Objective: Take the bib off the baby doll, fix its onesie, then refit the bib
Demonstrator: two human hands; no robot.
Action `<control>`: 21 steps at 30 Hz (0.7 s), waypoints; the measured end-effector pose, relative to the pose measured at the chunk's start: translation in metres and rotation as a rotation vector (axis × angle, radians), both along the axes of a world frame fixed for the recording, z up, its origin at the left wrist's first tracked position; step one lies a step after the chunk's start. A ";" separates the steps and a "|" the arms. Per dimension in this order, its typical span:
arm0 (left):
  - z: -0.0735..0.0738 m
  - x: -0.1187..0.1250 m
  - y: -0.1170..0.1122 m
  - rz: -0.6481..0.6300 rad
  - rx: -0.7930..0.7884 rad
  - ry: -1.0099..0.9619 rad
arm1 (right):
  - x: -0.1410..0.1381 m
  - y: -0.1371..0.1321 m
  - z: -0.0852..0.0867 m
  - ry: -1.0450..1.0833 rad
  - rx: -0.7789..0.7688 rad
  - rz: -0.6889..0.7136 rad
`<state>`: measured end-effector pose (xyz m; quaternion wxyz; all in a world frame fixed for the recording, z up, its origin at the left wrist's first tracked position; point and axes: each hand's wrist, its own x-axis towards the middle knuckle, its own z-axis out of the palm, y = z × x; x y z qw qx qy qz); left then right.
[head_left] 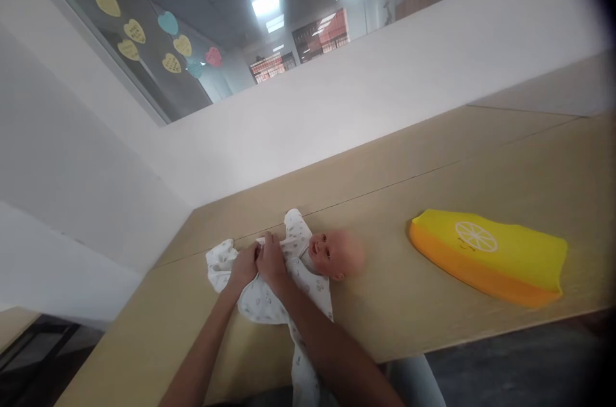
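Note:
A baby doll (332,254) lies on its back on the wooden table (433,163), head toward the right. It wears a white patterned romper (269,304). My left hand (243,267) and my right hand (270,260) rest close together on the doll's belly. Both have their fingers closed, pinching the romper's front fabric. One sleeve sticks up behind my hands, and a leg of the romper hangs over the table's near edge.
A yellow and orange cushion (491,254) with a lemon-slice print lies on the table to the right. A white wall (337,99) runs behind the table, with a window bearing paper hearts above it. The floor shows below the near edge.

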<state>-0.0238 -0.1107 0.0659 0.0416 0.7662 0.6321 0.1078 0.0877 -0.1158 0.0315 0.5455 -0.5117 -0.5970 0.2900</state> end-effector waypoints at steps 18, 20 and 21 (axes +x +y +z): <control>-0.018 0.013 -0.142 0.681 -0.026 0.008 | 0.043 -0.023 0.011 -0.734 0.213 0.359; -0.018 0.016 -0.146 0.669 -0.104 0.008 | 0.041 -0.023 0.008 -0.743 0.224 0.330; -0.019 0.018 -0.149 0.654 -0.135 -0.003 | 0.039 -0.023 0.006 -0.740 0.228 0.321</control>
